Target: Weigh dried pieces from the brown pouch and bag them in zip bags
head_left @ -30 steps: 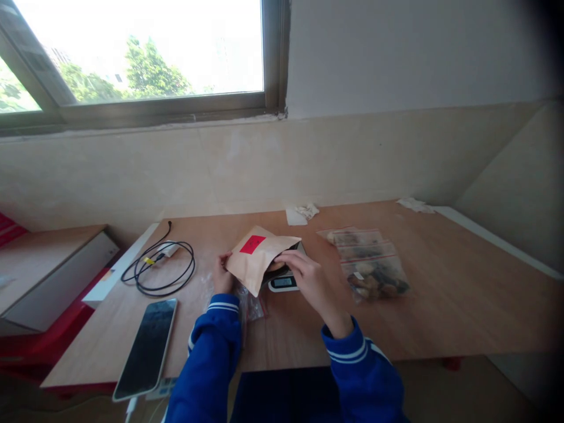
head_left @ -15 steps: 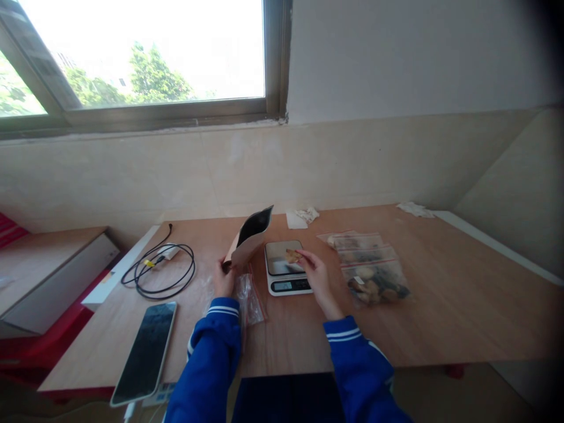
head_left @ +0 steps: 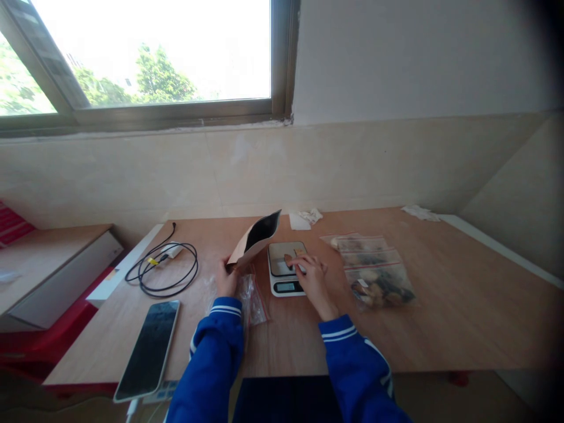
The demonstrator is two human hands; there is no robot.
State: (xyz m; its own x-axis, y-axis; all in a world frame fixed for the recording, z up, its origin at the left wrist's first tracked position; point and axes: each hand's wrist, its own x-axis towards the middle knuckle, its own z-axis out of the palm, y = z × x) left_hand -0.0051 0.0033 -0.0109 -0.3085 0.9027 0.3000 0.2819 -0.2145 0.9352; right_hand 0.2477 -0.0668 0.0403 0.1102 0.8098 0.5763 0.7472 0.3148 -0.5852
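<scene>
Head view: one pouch (head_left: 257,238), one scale (head_left: 285,267).

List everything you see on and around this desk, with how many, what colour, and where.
paper pouch: 1, brown, open, held tilted left of scale
scale: 1, white, desk centre, small brown pieces on it
filled clear bags: several, right of scale
empty clear bag: 1, below pouch
phone: 1, dark screen, front left
cable: 1, black, coiled, left
tissues: white, back edge
desk: 1, wood
left hand: grips pouch
right hand: on scale
</scene>
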